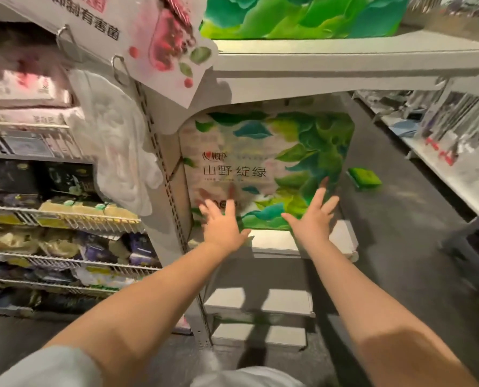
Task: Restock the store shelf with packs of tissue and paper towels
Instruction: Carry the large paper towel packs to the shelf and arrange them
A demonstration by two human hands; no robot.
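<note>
Both hands spread flat against a big green tissue pack on the end shelf.

Large tissue pack [266, 166] upright on the white shelf [277, 243], under the shelf board above [344, 60]; front printed with green leaves and the readable line "山野 绽绿", a red heart logo with two blurred characters above it, small print beneath too fine to make out. Left hand [223, 226] low on the pack's front, fingers straight and fanned wide, gripping nothing. Right hand [313, 219] at the lower right of the pack, fingers [323, 188] likewise wide and straight against the wrapper. Second green-leaf pack [302, 15] on the top shelf, cut off by the upper edge. Hanging sign [137, 26] at upper left, partly legible as "抑制有害菌", rest cropped. Wire racks [65, 219] at left with blurred dark and yellow packets, labels unreadable. Small green object [364, 177] on the floor beyond, too blurred to identify.
</note>
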